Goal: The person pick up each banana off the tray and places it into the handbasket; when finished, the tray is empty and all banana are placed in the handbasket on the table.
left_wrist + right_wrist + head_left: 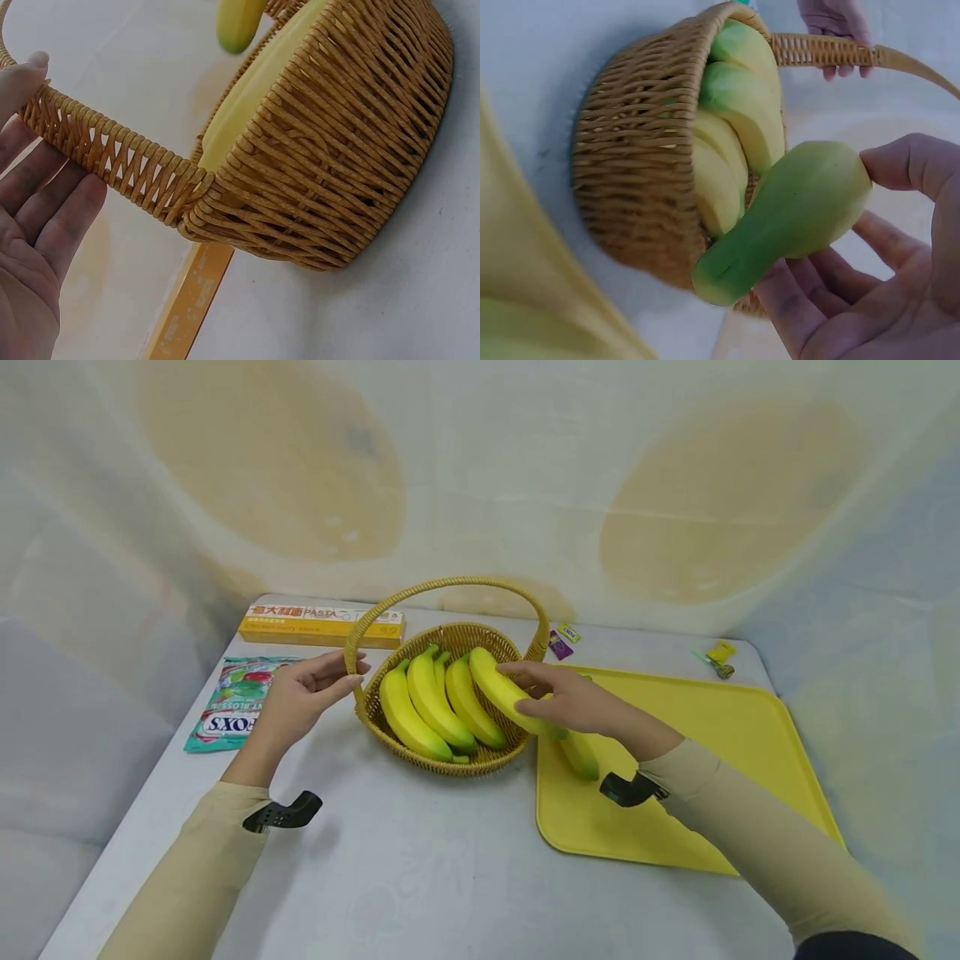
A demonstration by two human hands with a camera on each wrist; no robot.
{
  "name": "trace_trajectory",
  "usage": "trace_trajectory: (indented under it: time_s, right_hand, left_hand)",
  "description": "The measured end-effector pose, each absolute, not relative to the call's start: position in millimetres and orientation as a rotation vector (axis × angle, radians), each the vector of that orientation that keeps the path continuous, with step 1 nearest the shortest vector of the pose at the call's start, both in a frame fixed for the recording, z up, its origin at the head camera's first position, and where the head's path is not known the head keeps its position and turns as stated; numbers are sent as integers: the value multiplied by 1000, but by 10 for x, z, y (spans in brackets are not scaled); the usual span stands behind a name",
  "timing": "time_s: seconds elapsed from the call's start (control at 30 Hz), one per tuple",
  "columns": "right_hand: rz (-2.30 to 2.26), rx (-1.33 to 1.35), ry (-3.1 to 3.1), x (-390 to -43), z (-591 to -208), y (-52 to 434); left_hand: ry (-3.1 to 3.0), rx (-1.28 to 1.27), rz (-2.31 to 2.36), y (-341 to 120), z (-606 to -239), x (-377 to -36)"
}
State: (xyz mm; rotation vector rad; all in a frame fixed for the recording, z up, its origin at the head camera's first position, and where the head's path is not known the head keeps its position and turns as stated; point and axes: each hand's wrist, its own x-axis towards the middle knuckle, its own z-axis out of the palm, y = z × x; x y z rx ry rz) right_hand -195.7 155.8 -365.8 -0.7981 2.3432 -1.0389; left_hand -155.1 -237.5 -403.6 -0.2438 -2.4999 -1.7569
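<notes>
The right hand (577, 702) gripped a banana (506, 693) at the basket's (450, 760) three o'clock rim; the left hand (303, 697), fingers relaxed, touched its handle (360, 643).

Five bananas (431, 706) — perhaps six — one basket (450, 639), one tray (720, 727).

The right hand (577, 702) covers the middle of the banana (504, 692) it holds. Another banana (581, 753) on the yellow tray (720, 735) is half hidden behind that hand. The small things (722, 658) at the far edge of the desk (420, 860) are too tiny to make out. In the left wrist view, the left hand (34, 225) is cut off at the left edge.
</notes>
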Motion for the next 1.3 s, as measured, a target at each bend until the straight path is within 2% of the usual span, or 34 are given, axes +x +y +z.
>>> trace_trajectory:
  time_s: [0.3,0.63,1.0,1.3]
  right_hand:
    - [-987,-672,2325,-2289,-3808,1098]
    - [-823,-733,2399,-2344,-3957,779]
    - [-753,-670,2374,-2357,-3879,690]
    - [-843,-722,2399,-2260,-3882,826]
  left_hand:
    - [-2508,-248,-1744,-2382,-4056,-1568]
    - [-2495,-251,-1771,-2386,-4077,-1578]
    - [-2499,-245,-1780,-2394,-4058,-1568]
    - [-2513,-229,-1774,-2384,-4041,-1555]
